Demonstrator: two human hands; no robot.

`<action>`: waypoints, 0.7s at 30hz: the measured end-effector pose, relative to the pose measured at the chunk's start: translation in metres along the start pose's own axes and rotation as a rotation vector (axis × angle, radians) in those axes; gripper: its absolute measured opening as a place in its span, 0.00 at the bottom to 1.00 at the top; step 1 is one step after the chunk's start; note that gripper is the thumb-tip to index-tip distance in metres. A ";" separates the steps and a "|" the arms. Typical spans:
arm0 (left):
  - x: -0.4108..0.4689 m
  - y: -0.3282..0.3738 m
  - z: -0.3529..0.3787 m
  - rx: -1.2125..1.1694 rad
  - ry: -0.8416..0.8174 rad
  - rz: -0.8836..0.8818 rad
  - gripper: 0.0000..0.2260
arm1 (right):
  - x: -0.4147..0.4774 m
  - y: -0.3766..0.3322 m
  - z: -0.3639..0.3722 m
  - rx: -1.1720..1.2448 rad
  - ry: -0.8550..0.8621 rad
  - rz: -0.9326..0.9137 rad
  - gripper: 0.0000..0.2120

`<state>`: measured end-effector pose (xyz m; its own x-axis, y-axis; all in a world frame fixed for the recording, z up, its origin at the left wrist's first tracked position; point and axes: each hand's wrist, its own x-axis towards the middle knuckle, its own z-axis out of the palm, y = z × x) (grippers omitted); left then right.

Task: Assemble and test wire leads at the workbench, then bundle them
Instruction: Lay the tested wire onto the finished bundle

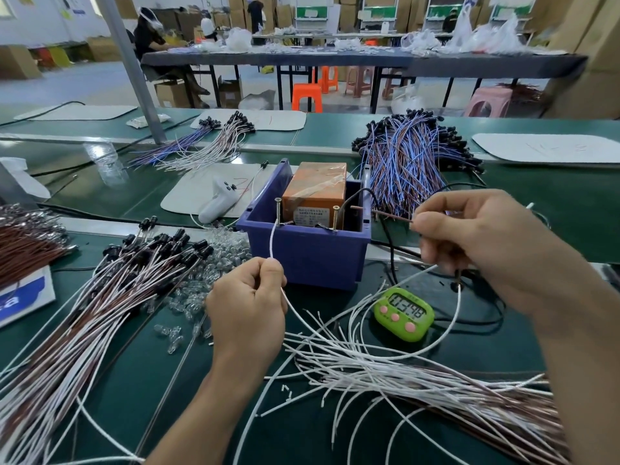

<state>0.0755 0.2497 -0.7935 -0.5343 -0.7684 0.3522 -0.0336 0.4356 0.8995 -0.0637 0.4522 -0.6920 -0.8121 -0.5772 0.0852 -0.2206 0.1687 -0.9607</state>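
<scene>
White wire (272,243) pinched in left hand (248,307), brown wire (392,216) pinched in right hand (476,243); green bench (553,203), boxes (583,45) behind

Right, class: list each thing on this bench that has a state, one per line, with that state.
left hand, pinching the white wire
white wire, tip at the left screw
right hand, pinching the brown wire
brown wire, tip short of the right screw
timer, display on
blue bin, open, holds orange box
</scene>
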 end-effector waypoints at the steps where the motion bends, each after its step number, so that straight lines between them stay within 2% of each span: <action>1: 0.000 0.000 0.000 0.003 -0.002 0.000 0.16 | -0.001 -0.001 -0.003 0.018 -0.009 0.002 0.10; 6: -0.002 0.000 0.000 -0.036 0.016 -0.027 0.15 | -0.002 -0.005 -0.008 0.093 -0.033 -0.001 0.10; 12: -0.004 0.002 -0.001 -0.022 0.075 -0.072 0.15 | -0.002 -0.002 -0.004 0.038 -0.038 -0.003 0.10; 21: 0.000 -0.002 0.001 0.011 -0.021 -0.003 0.18 | 0.000 0.005 0.018 -0.264 0.158 -0.161 0.08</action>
<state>0.0748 0.2490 -0.7957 -0.5517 -0.7596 0.3444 -0.0445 0.4391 0.8973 -0.0553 0.4388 -0.7012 -0.8244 -0.4863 0.2898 -0.4682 0.2980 -0.8318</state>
